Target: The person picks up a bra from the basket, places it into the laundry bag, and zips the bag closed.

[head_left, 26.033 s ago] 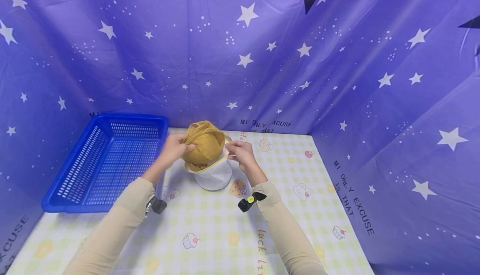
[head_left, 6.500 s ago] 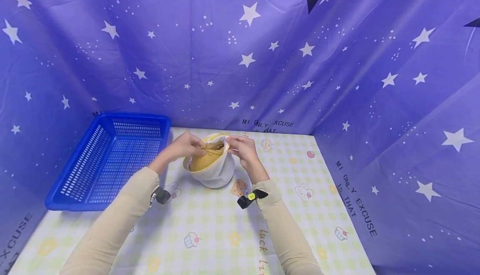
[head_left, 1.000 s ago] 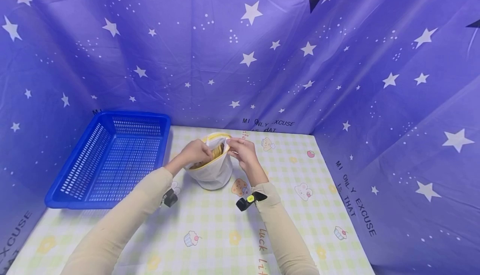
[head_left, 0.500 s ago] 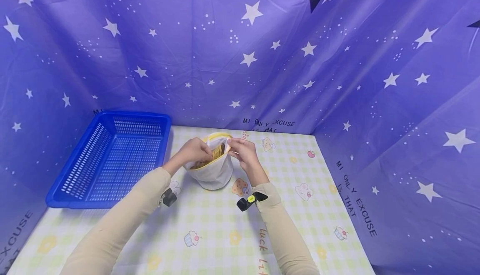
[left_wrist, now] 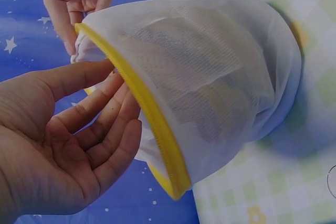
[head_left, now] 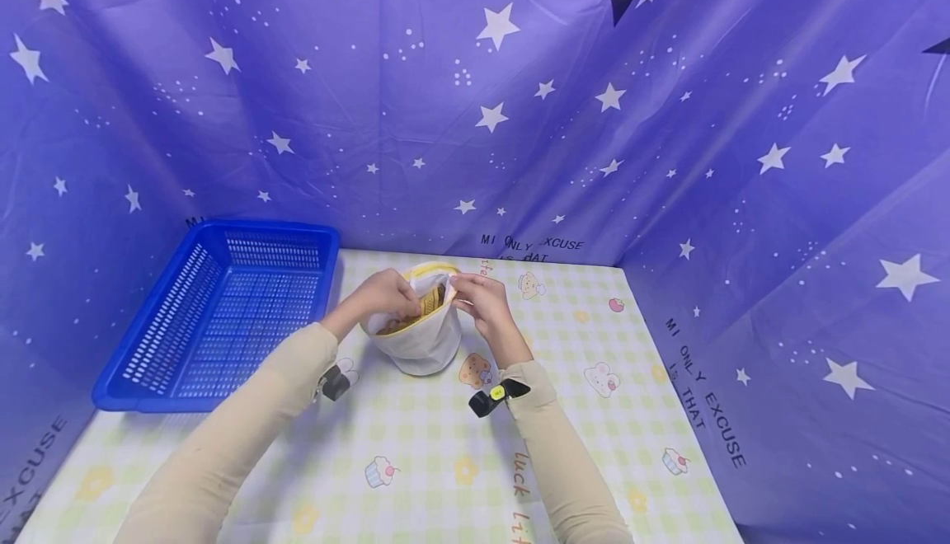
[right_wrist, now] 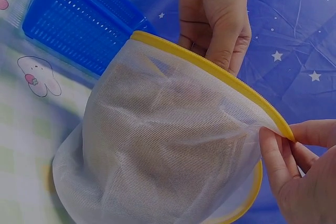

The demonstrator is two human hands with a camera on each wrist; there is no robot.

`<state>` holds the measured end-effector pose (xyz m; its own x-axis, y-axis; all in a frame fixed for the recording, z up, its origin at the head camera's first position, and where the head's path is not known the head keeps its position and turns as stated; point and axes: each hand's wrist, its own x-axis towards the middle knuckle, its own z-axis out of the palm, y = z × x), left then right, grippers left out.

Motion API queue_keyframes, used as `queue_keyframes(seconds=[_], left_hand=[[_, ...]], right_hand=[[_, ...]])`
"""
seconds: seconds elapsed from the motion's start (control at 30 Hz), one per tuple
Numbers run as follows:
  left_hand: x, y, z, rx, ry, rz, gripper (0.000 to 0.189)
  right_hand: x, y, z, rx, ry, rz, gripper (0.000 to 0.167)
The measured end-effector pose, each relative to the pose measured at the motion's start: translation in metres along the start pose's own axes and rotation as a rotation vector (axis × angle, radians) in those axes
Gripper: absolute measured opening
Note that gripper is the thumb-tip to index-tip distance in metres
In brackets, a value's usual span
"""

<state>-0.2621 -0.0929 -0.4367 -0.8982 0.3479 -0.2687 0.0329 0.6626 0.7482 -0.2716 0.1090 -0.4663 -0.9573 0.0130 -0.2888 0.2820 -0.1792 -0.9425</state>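
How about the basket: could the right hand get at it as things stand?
Probably not easily: the right hand pinches the bag, and the bag and left hand are between it and the basket.

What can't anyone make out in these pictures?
Mustard garment: full shape, veiled or hidden by the white mesh bag in every view.
Left hand: what its fingertips touch; the yellow rim covers most of them in both wrist views.
Tablecloth lettering: its end, cut off by the head view's bottom edge.
Yellow tag: any marking, too small in the head view.
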Motion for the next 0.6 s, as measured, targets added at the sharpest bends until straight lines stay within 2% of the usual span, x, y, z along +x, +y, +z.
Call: queue_keyframes(seconds=[0.27,0.43,0.6], left_hand=[[-0.001,0.005,-0.01,0.015,-0.037,-0.039,0.017],[0.0,0.009,-0.016,0.018,-0.024,-0.045,0.019],[0.0,0.009,-0.019,0.019,0.016,-0.032,0.022]], right_hand=[[-0.001,-0.001,0.0,0.0,0.001,0.007,0.024],[-0.002,-0.002,-0.001,-0.015,0.001,0.008,0.026],[-0.002,-0.002,-0.002,-0.03,0.001,0.004,0.027]])
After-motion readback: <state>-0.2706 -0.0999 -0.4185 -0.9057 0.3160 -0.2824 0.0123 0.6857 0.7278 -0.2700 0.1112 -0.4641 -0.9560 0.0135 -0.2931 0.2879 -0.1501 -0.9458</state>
